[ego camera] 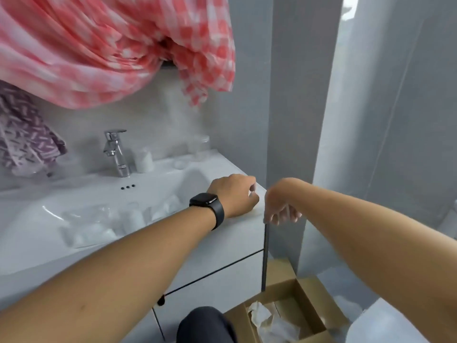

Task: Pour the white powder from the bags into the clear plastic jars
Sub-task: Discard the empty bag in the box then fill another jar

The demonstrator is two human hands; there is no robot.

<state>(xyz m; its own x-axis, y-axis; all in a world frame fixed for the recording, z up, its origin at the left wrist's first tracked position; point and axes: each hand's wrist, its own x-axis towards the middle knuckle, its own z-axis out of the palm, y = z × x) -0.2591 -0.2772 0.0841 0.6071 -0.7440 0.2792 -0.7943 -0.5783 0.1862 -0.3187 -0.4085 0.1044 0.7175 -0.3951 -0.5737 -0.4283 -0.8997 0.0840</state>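
Clear plastic bags of white powder point(86, 226) lie in the white sink basin point(37, 214). Beside them in the basin stand clear jars point(133, 216), blurred and partly white inside. Another jar point(144, 162) holding white powder stands next to the faucet, and a clear jar point(197, 144) sits at the back right of the counter. My left hand point(235, 194), a black watch on its wrist, rests on the counter's front right corner with fingers curled; nothing shows in it. My right hand point(279, 209) hangs just past that corner, wrist bent, fingers loosely curled downward and holding nothing.
A chrome faucet point(116, 154) stands behind the basin. Pink checkered cloth point(111, 45) hangs overhead, with purple cloth point(24, 134) at the left. An open cardboard box point(291, 315) with crumpled paper sits on the floor by the cabinet. A grey wall column point(296, 120) is close on the right.
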